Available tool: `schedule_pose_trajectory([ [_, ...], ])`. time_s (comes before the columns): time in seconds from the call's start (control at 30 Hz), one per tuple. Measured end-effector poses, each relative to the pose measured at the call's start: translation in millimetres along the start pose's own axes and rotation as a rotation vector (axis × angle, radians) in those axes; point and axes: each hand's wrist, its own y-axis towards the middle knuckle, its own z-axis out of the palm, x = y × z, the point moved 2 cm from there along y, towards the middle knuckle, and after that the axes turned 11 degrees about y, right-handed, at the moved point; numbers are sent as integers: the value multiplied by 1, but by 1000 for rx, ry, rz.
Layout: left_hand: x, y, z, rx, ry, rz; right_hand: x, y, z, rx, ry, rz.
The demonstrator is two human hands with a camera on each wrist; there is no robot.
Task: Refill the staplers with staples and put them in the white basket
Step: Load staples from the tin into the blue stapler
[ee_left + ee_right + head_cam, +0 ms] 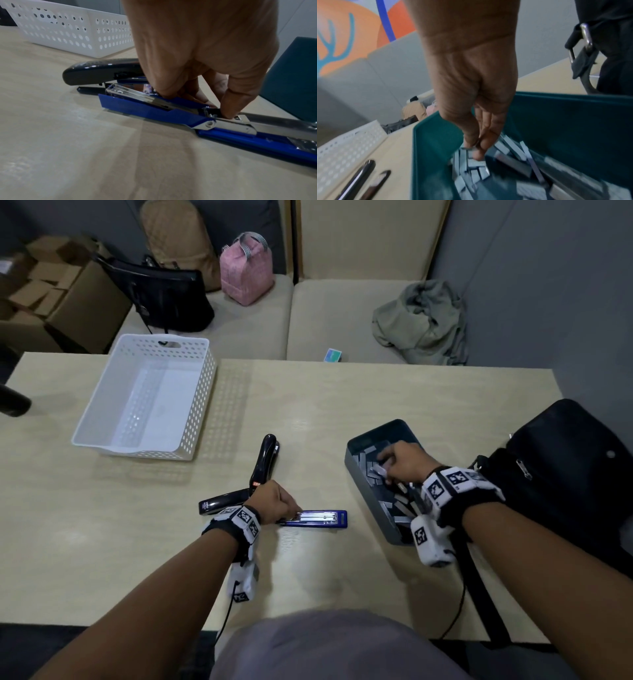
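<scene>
A blue stapler (322, 519) (154, 109) lies swung open flat on the table, its metal staple channel facing up. My left hand (286, 508) (197, 104) grips it at the hinge, with the fingertips curled down onto the channel. My right hand (383, 467) (476, 147) reaches into a dark teal bin (363, 487) (433, 148) of loose staple strips and pinches one strip (467, 152). Two black staplers (265, 462) (222, 501) lie just beyond my left hand. The white basket (144, 453) (68, 33) stands empty at the far left.
A black bag (565, 474) sits right of the bin, its strap hanging over the table's near edge. Behind the table a bench holds a pink bag (246, 272), a black bag (164, 296), a green jacket (421, 323) and a small box (332, 355).
</scene>
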Motion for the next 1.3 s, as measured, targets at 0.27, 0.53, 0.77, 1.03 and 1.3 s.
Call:
schedule_pose_trajectory([
  [0.27, -2, 0, -1, 11, 9, -12, 25, -16, -26, 130, 366, -38],
  [0.53, -3, -3, -1, 20, -10, -46, 98, -49, 4, 456, 590, -308],
  [0.77, -2, -5, -1, -18, -8, -27, 76, -34, 85, 54, -112, -382],
  [1.03, 2, -5, 0, -24, -20, -3, 54, -49, 123, -28, -316, -358],
  [1.3, 2, -6, -1, -9, -32, 11, 58, -45, 139, -21, -482, -415],
])
